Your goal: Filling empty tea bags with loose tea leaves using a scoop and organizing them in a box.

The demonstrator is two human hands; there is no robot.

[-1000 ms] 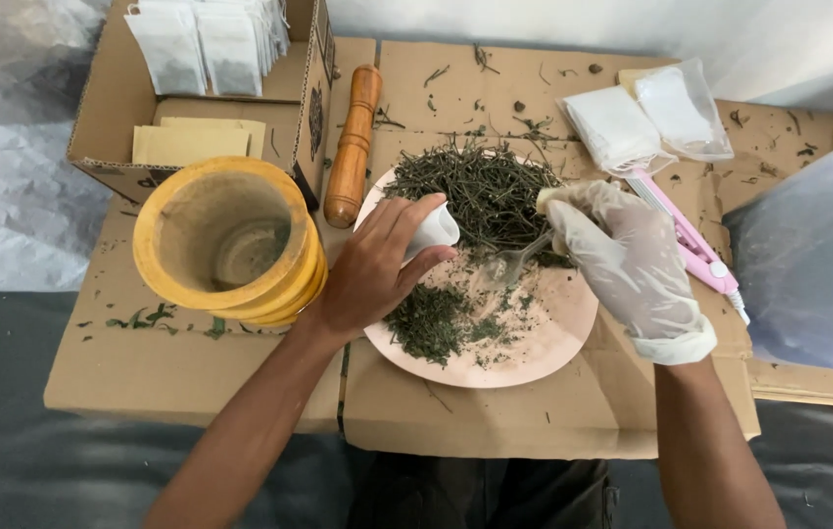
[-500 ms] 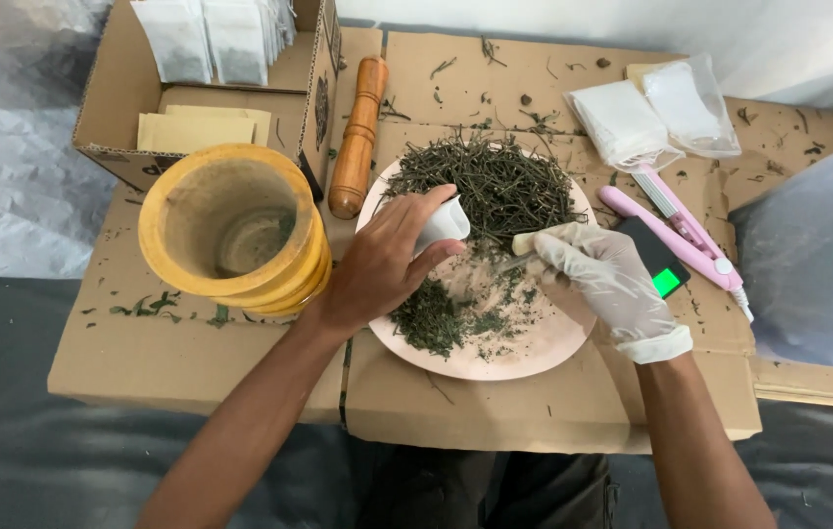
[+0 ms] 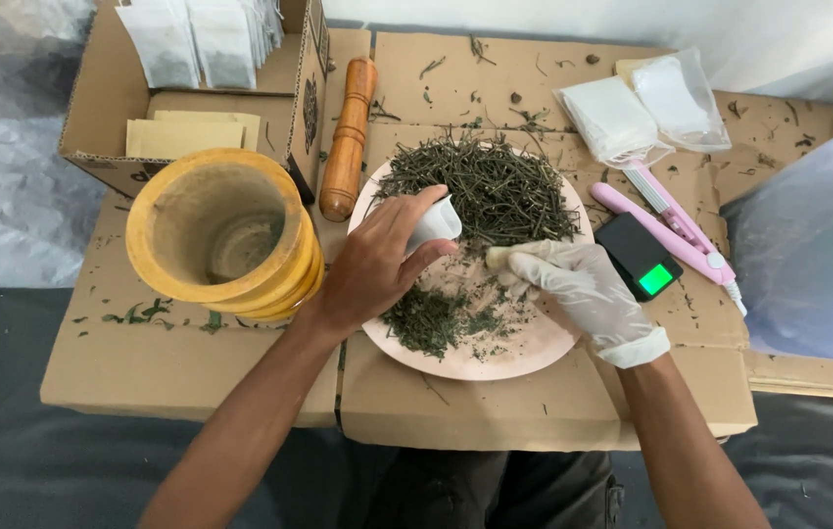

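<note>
My bare left hand (image 3: 377, 264) holds a small white sachet (image 3: 434, 223) over a pink plate (image 3: 524, 348). The plate carries a heap of dried green stems (image 3: 480, 186) at its far side and a patch of finer crumbled herb (image 3: 431, 323) at its near side. My right hand (image 3: 578, 289), in a white glove, rests on the plate just right of the sachet, fingertips pinched together and pointing toward the sachet's mouth. Whether it holds any herb I cannot make out.
A yellow wooden mortar (image 3: 225, 230) stands left of the plate, a wooden pestle (image 3: 348, 137) behind it. An open carton (image 3: 201, 88) with white sachets is at the back left. A small black scale (image 3: 640, 257), a pink sealer (image 3: 671, 227) and bagged sachets (image 3: 642, 108) lie right.
My gloved right hand has drawn down and toward me from the stem heap to the plate's middle, uncovering the black scale. The left hand with the sachet has barely moved.
</note>
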